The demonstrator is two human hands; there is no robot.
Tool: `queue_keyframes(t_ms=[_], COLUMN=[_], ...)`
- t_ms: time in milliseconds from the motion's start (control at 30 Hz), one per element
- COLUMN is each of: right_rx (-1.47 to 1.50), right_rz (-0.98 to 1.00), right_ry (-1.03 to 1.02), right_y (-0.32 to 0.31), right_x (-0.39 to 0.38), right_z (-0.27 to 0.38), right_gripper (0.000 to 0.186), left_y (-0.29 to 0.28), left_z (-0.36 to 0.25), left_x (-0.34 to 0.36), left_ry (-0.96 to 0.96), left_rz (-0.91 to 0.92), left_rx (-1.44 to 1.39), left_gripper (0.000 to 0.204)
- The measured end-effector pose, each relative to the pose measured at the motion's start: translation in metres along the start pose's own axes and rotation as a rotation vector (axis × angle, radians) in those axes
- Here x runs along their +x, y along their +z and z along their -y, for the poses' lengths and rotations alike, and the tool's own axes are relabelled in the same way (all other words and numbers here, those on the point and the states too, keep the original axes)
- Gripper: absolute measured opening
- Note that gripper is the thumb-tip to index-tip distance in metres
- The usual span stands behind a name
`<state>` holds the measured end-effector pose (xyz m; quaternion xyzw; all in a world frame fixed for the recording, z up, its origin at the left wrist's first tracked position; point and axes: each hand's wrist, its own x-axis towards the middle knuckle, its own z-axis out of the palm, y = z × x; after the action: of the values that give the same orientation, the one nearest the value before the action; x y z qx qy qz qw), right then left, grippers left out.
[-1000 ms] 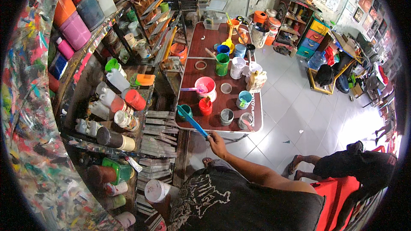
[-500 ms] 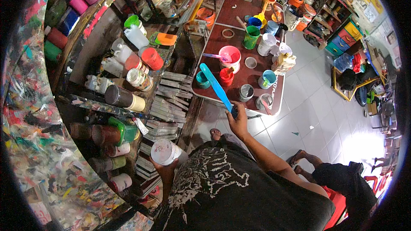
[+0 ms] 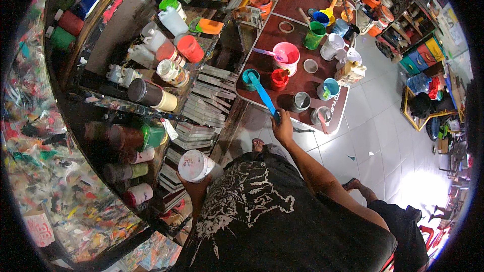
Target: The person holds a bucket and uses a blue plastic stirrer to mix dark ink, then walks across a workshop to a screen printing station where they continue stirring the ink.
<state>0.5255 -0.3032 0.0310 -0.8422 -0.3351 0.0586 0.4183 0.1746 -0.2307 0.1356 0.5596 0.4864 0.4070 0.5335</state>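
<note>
Spatula [image 3: 261,93] moved over teal cup [image 3: 247,82], handle [image 3: 276,116] in fingers [image 3: 286,119]

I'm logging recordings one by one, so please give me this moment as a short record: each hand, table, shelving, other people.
Right hand: gripping a blue spatula
Spatula tip: at the teal cup; dipped or above, cannot tell
Left hand: holding a white tub near the body
Table: dark red top, bearing a pink paint pot, red cup, green cup, others
Left shelving: red container, bottles, jars
Other person: lower right, partly visible
</note>
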Motion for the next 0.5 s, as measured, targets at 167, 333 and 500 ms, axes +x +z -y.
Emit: queue_keyframes(t_ms=[167,333,500], right_rx=[0.004,-0.047,-0.003], right_rz=[0.122,0.098,0.12], right_ry=[0.132,0.147,0.146], right_y=[0.023,0.027,0.003], right_x=[0.009,0.008,-0.011], right_z=[-0.015,-0.021,-0.027], right_gripper=[0.038,0.038,0.034], left_y=[-0.007,-0.011,-0.008], left_z=[0.001,-0.001,-0.005], left_x=[-0.005,-0.007,-0.003], left_ry=[-0.034,-0.055,-0.07], left_rz=[-0.027,-0.033,-0.015], left_rx=[0.019,0.036,0.024], left_gripper=[0.105,0.105,0.104])
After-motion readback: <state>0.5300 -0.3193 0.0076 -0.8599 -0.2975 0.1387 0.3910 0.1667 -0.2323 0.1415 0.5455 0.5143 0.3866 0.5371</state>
